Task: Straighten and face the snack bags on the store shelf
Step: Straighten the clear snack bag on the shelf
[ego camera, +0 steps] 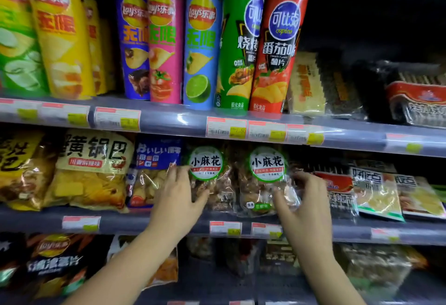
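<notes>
Clear left bag (218, 190) | left fingers (179, 174) grip its edge | right fingers (306, 179) grip right bag (258, 190)

Middle shelf, front edge: left clear bag (218, 192) and right clear bag (259, 190), transparent crinkly plastic film with glossy glints; round labels smooth, paper-like. Film puckered where left hand (177, 193) and right hand (306, 198) grip it. Upper shelf: tall tubes (202, 44), smooth glossy print. Shelf edge strip (173, 121), shiny clear plastic over matt paper price tags (225, 128).
</notes>
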`<state>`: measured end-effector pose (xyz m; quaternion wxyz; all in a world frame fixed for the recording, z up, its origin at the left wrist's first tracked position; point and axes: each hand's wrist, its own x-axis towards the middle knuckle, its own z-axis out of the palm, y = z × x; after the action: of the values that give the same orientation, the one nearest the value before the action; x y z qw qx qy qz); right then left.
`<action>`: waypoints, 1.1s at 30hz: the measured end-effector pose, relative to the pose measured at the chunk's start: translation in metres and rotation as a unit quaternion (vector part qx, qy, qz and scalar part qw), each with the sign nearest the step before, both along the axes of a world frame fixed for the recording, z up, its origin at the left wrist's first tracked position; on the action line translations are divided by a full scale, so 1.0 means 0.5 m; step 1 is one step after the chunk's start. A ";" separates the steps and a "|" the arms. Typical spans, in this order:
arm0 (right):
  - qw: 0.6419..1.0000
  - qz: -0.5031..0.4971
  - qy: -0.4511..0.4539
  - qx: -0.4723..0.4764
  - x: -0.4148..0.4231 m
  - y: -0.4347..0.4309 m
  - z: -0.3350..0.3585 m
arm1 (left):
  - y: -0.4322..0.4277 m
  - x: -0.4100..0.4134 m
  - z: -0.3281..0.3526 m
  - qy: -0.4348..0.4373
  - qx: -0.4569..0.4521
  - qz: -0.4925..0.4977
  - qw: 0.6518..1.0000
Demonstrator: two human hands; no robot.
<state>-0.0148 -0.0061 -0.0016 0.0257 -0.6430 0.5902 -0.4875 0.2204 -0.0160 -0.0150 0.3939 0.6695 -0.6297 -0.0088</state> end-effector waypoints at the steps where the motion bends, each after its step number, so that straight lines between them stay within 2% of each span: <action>1: 0.999 0.035 0.012 0.007 0.035 -0.002 0.010 | -0.007 -0.006 0.003 -0.006 0.012 0.010 1.000; 4: 0.987 0.105 0.092 0.083 0.143 -0.030 0.018 | -0.031 -0.018 0.012 0.021 0.041 0.028 0.999; 6: 0.982 0.107 0.104 0.113 0.184 -0.052 0.016 | -0.044 -0.020 0.021 0.045 0.054 0.029 0.997; 9: 0.980 0.098 0.112 0.135 0.196 -0.068 0.018 | -0.065 -0.006 0.028 0.127 0.037 0.015 0.991; 13: 0.981 0.116 0.089 0.128 0.181 -0.075 0.015 | -0.077 0.010 0.024 0.185 0.027 0.000 0.982; 20: 0.980 0.157 0.023 0.122 0.144 -0.080 0.017 | -0.092 0.029 0.037 0.317 0.027 -0.023 0.948; 28: 0.977 0.177 -0.021 0.119 0.121 -0.095 0.021 | -0.090 0.007 0.039 0.325 0.029 -0.108 0.939; 33: 0.966 0.214 -0.064 0.128 0.108 -0.106 0.024 | -0.092 0.017 0.048 0.378 -0.009 -0.092 0.921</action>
<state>0.0393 -0.0592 0.0103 0.2489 -0.7131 0.4936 -0.4312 0.2289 -0.0623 0.0089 0.6064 0.5518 -0.4928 -0.2916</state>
